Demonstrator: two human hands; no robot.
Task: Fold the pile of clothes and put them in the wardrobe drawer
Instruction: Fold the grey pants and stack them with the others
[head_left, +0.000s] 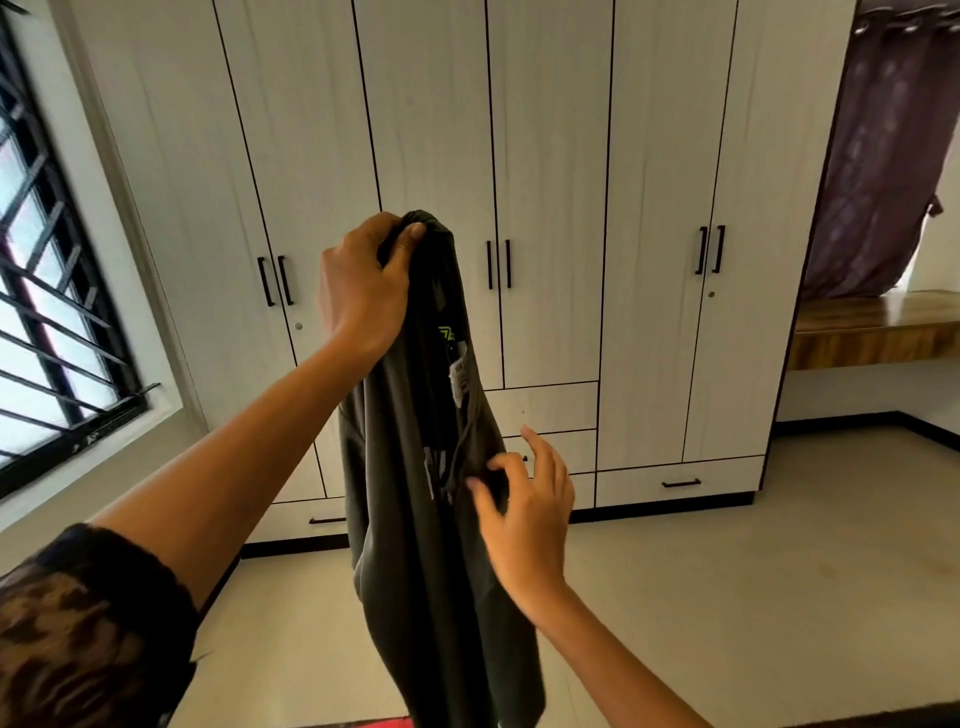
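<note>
1. Head view: my left hand (363, 291) is closed on the top edge of the garment (415, 493), thumb pressed over the bunched fabric, arm raised in front of me.
2. The garment is dark, hanging straight down from that grip, clear of the floor (727, 597). A white tag (460, 382) and a small green logo (445, 332) show near its upper part.
3. My right hand (524, 514) is at the garment's right edge around mid-height, thumb and forefinger pinching the fabric, the other fingers spread loose.
4. The wardrobe (545, 156) stands behind the garment, doors shut. Its low drawers (680, 480) are shut too.
5. A barred window (52, 312) is at left; a curtain (883, 171) hangs at right above a wooden shelf (872, 332).
</note>
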